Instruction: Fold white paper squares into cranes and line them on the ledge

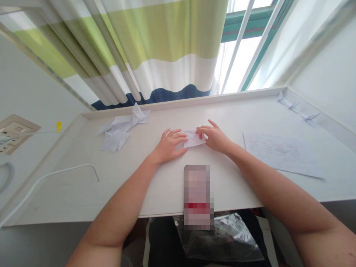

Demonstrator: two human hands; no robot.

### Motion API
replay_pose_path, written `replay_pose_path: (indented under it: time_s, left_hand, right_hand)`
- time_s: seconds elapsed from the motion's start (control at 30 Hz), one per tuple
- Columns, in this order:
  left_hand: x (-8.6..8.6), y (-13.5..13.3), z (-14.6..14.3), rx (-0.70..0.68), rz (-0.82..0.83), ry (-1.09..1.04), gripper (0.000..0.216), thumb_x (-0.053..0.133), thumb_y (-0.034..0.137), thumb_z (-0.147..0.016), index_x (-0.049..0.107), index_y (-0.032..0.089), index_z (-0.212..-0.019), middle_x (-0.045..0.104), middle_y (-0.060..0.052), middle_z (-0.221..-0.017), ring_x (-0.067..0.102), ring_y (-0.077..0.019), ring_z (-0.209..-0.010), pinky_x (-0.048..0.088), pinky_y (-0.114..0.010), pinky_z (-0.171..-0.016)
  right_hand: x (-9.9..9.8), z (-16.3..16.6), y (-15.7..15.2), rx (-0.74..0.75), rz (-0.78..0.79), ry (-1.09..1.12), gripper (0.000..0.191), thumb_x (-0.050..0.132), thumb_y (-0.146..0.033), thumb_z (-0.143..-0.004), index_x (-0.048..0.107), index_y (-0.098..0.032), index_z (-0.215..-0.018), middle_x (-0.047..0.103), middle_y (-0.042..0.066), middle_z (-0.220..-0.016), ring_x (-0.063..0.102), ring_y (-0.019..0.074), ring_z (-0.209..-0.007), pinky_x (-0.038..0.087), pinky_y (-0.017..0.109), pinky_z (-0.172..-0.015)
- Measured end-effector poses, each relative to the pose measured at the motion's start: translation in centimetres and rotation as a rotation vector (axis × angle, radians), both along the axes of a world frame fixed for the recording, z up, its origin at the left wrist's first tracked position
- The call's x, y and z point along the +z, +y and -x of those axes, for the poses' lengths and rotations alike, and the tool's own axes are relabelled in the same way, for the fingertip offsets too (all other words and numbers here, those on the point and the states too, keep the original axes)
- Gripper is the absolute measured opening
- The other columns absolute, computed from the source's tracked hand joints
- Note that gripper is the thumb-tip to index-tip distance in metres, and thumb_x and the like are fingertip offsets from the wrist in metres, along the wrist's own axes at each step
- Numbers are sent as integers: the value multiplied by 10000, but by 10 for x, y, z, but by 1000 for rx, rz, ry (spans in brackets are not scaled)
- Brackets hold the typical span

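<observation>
A small piece of white paper (192, 140) lies on the white desk, between my two hands. My left hand (169, 145) rests flat at its left side, fingers stretched out and their tips touching the paper's edge. On the right, my right hand (216, 138) has its thumb and some fingers closed around the paper's right edge, while another finger points up and away. A phone-shaped thing (197, 193) with a pixelated surface stands nearer to me, by the desk's front edge.
Folded white paper pieces (118, 129) are heaped at the back left. Several small folded paper shapes (292, 105) line the back right. A printed sheet (280, 154) lies beside my right forearm. A white cable (69, 170) crosses the left side. Clear plastic (236, 241) covers my lap.
</observation>
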State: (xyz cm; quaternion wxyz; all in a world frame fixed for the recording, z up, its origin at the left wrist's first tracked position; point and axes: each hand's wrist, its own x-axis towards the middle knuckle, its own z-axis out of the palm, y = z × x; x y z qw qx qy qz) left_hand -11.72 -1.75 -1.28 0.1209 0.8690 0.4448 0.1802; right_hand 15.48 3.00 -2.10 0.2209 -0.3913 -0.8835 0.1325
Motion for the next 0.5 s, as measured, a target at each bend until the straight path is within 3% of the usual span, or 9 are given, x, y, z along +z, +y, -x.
replay_pose_path:
  time_s: [0.1,0.27,0.33,0.4,0.5]
  left_hand:
    - [-1,0,-1,28,2,39,337,711,459,-989,759,312,-1289,733,-46,-1469,519,-351,-1521,169,-673,-1374]
    - [1,-1,1,53,-92,67,399,759,532,-944,784,306,-1272,739,-86,-1273,596,-344,-1360,238,-647,-1363]
    - [2,-2,2,49,-81,60,452,764,559,-936,782,292,-1300,712,-101,-1236,632,-330,-1261,391,-600,-1284]
    - [2,-3,3,47,-49,46,515,773,575,-925,763,280,-1347,697,-112,-1252,643,-325,-1208,502,-552,-1170]
    - [-1,-2,3,52,-25,16,526,773,510,-935,732,258,-1394,693,-123,-1346,639,-333,-1253,515,-542,-1146]
  right_hand:
    - [1,-5,2,-34,69,-34,491,507,57,-768,687,-266,-1090,822,21,-1194,754,260,-1281,209,672,-1372]
    - [4,-5,-2,34,-25,-73,403,581,-68,-970,734,-300,-1262,775,39,-1433,566,287,-1553,252,696,-1359]
    - [4,-4,-5,72,-71,-91,382,598,-109,-1004,756,-312,-1287,731,37,-1517,567,281,-1551,286,677,-1351]
    - [5,-3,-6,87,-84,-121,353,595,-139,-1031,775,-313,-1280,760,32,-1471,588,277,-1530,301,660,-1348]
    - [5,-2,-7,50,-59,-142,314,591,-192,-1060,776,-300,-1289,798,47,-1389,658,292,-1442,338,655,-1322]
